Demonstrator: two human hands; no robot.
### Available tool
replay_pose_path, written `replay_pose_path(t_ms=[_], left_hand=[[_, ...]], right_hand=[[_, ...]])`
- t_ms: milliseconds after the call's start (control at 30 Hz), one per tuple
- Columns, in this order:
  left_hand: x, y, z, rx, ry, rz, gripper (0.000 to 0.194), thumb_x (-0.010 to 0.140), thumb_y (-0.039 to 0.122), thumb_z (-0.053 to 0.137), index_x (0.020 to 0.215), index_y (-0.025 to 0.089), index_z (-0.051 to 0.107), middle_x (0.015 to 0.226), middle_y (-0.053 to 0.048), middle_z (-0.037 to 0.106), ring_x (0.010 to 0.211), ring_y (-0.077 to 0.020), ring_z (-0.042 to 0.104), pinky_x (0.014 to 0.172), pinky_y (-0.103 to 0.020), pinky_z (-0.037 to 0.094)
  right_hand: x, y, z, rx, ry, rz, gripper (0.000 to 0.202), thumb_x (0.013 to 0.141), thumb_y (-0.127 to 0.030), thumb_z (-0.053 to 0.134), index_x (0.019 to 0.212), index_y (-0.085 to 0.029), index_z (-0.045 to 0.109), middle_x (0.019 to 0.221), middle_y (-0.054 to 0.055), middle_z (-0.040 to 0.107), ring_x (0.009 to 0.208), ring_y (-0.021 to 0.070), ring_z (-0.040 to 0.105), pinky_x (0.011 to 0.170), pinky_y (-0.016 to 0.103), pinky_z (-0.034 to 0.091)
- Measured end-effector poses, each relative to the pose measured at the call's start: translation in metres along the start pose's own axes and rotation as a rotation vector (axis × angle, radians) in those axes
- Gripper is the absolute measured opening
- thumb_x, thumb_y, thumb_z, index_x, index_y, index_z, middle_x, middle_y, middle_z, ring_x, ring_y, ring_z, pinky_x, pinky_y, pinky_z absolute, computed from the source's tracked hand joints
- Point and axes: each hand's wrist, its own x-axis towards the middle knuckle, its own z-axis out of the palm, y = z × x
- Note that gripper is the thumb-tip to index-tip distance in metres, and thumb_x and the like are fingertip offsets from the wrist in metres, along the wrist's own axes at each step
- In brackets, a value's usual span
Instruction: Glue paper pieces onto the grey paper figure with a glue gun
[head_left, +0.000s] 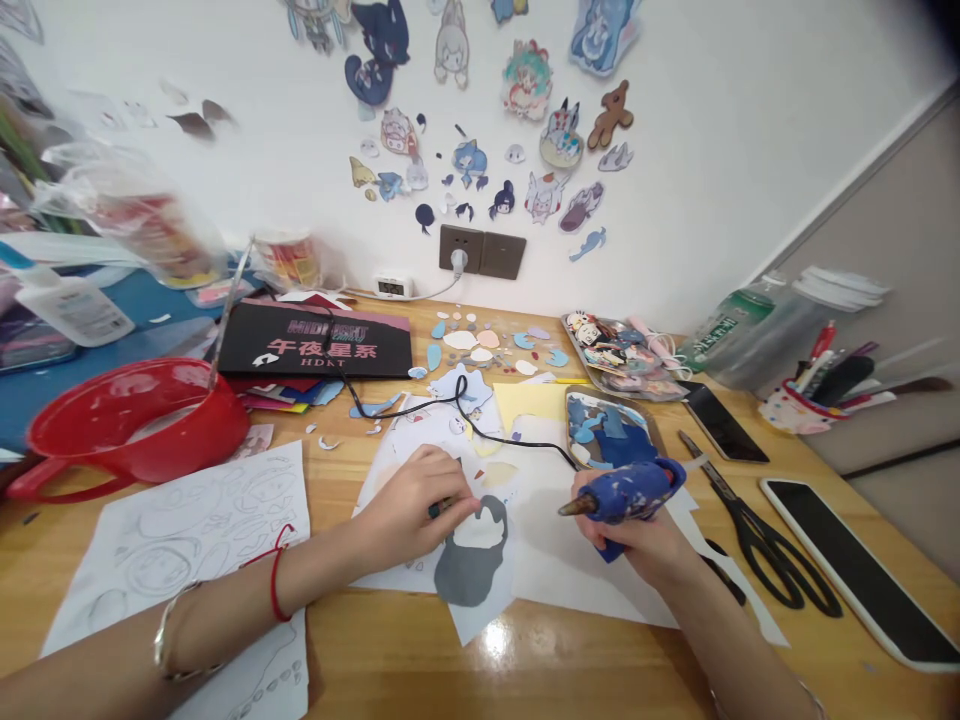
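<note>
My right hand (pixel 637 545) is wrapped round the handle of a blue hot glue gun (pixel 634 492), its nozzle pointing left above white paper. A black cord (pixel 517 441) runs from near the gun across the papers toward the back. My left hand (pixel 420 505) is closed, fingers curled, at the upper left edge of a grey paper cutout (pixel 469 572) with a white patch. A small dark thing shows at the left fingers; its kind is not clear. Under both lie white sheets (pixel 585 585).
Black scissors (pixel 757 540), a dark phone (pixel 724 422) and a white-edged tablet (pixel 862 570) lie right. A tray of blue paper scraps (pixel 649 425) sits behind the gun. At left are a red bowl (pixel 135 425) and a sketched sheet (pixel 180 560). Paper pieces litter the back.
</note>
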Motion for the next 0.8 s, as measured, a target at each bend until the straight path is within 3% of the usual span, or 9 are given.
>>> replay_pose_path(t_ms=[133, 233, 300, 400, 533, 633, 800], left_hand=[[-0.002, -0.004, 0.003, -0.146, 0.093, -0.09, 0.043, 0.095, 0.029, 0.036, 0.054, 0.018, 0.042, 0.052, 0.002, 0.044, 0.057, -0.0133, 0.042, 0.076, -0.033, 0.036], [0.0, 0.001, -0.002, -0.279, 0.153, -0.174, 0.049, 0.097, 0.034, 0.027, 0.054, 0.018, 0.042, 0.055, 0.001, 0.045, 0.06, -0.0136, 0.045, 0.073, -0.03, 0.039], [0.004, 0.009, -0.009, -0.34, 0.16, -0.214, 0.045, 0.098, 0.036, 0.024, 0.066, 0.018, 0.05, 0.066, -0.001, 0.053, 0.068, -0.0144, 0.051, 0.07, -0.028, 0.042], [0.011, 0.022, -0.015, -0.615, 0.105, -0.269, 0.029, 0.091, 0.045, 0.043, 0.097, 0.019, 0.054, 0.09, -0.005, 0.058, 0.084, -0.0171, 0.055, 0.074, -0.028, 0.045], [0.023, 0.032, -0.005, -0.816, -0.009, -0.188, 0.047, 0.079, 0.045, 0.064, 0.115, 0.022, 0.045, 0.116, -0.009, 0.05, 0.101, -0.0206, 0.052, 0.087, -0.035, 0.044], [0.034, 0.035, 0.008, -0.941, 0.055, -0.151, 0.051, 0.078, 0.043, 0.066, 0.118, 0.023, 0.043, 0.114, -0.009, 0.052, 0.107, -0.0218, 0.051, 0.088, -0.035, 0.043], [0.047, 0.047, 0.017, -1.185, 0.053, -0.181, 0.062, 0.081, 0.046, 0.062, 0.128, 0.023, 0.03, 0.077, -0.002, 0.062, 0.07, -0.018, 0.064, 0.062, -0.028, 0.045]], right_hand=[[-0.003, 0.005, 0.007, -0.09, 0.096, 0.039, 0.031, 0.064, -0.045, 0.072, 0.066, -0.017, 0.059, 0.055, 0.0, 0.051, 0.047, 0.0116, 0.042, 0.045, 0.026, 0.033], [0.001, 0.002, 0.019, -0.14, 0.142, 0.023, 0.032, 0.072, -0.046, 0.065, 0.06, -0.017, 0.056, 0.053, 0.0, 0.05, 0.048, 0.0126, 0.045, 0.047, 0.027, 0.037], [0.007, -0.004, 0.028, -0.167, 0.163, -0.011, 0.03, 0.074, -0.046, 0.062, 0.066, -0.018, 0.058, 0.059, 0.001, 0.054, 0.055, 0.0147, 0.05, 0.052, 0.028, 0.042], [0.018, -0.015, 0.041, -0.196, 0.172, -0.084, 0.027, 0.076, -0.048, 0.06, 0.076, -0.02, 0.061, 0.075, 0.003, 0.061, 0.071, 0.0185, 0.057, 0.064, 0.031, 0.047], [0.034, -0.022, 0.053, -0.243, 0.134, -0.22, 0.033, 0.084, -0.051, 0.047, 0.077, -0.022, 0.061, 0.081, 0.003, 0.063, 0.08, 0.0206, 0.059, 0.073, 0.034, 0.05], [0.042, -0.022, 0.056, -0.299, 0.16, -0.313, 0.029, 0.086, -0.048, 0.045, 0.086, -0.024, 0.06, 0.093, 0.005, 0.06, 0.091, 0.022, 0.057, 0.085, 0.037, 0.047], [0.041, -0.028, 0.05, -0.431, 0.218, -0.385, 0.025, 0.087, -0.045, 0.045, 0.086, -0.023, 0.056, 0.096, 0.006, 0.055, 0.102, 0.026, 0.051, 0.093, 0.043, 0.04]])
